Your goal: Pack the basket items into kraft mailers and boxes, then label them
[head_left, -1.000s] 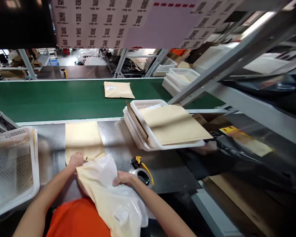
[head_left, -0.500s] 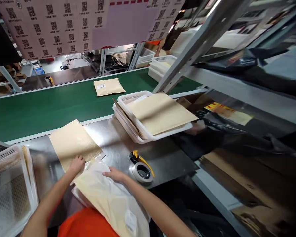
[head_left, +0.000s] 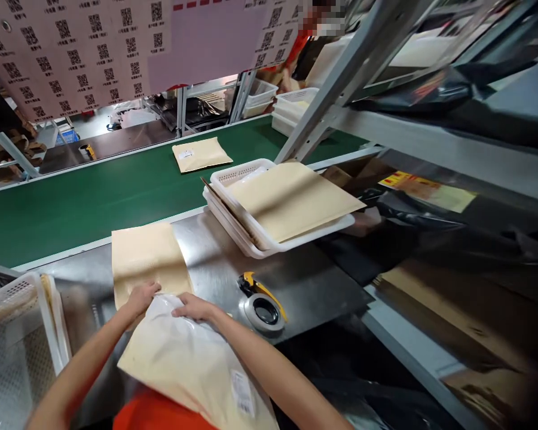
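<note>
A cream padded envelope point(head_left: 150, 254) lies on the metal table in front of me, its mouth toward my body. My left hand point(head_left: 144, 298) is closed on the envelope's near edge, fingertips at the opening. My right hand point(head_left: 195, 307) pinches the top of a clear plastic bag point(head_left: 206, 349), with the thumb on its upper face. This bag has cream-coloured contents and a white label low on its right side. It slants down toward my body, and its upper end meets the envelope's mouth. How far it reaches inside is hidden.
A tape roll point(head_left: 265, 312) with a yellow-handled cutter lies to the right. Stacked white baskets point(head_left: 307, 239) hold a flat envelope. Another basket point(head_left: 49, 322) stands at left. Beyond runs a green conveyor point(head_left: 94, 203) carrying a sealed mailer point(head_left: 201, 154). A metal post point(head_left: 332, 89) slants at right.
The envelope has turned straighter and shifted slightly right. The plastic bag's upper end and my right hand have moved left, closer to my left hand.
</note>
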Motion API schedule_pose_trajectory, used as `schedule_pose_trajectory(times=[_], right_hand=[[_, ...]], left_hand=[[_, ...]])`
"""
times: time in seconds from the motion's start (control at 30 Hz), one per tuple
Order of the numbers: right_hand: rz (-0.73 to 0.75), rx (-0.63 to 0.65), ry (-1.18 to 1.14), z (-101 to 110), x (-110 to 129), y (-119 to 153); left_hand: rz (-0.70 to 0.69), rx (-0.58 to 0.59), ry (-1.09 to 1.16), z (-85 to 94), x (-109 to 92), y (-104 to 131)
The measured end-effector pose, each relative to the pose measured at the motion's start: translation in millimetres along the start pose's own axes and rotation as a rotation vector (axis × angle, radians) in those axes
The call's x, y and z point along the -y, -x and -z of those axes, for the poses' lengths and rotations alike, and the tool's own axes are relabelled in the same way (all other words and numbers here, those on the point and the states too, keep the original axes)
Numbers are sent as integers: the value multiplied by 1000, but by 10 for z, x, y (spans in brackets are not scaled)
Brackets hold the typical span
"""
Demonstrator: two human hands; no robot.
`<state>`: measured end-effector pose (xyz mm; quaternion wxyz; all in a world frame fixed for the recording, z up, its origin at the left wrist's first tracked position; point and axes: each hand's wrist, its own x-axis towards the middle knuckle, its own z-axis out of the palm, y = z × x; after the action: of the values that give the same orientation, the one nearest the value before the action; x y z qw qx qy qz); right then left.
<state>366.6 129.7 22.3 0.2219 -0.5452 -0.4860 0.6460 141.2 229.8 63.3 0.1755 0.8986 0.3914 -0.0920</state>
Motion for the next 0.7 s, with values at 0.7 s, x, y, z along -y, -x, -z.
schedule_pose_trajectory(times=[0.7], right_hand=[[60, 171, -172, 385, -32, 407]], left_hand=[[-23, 86, 391, -152, 169, 193]])
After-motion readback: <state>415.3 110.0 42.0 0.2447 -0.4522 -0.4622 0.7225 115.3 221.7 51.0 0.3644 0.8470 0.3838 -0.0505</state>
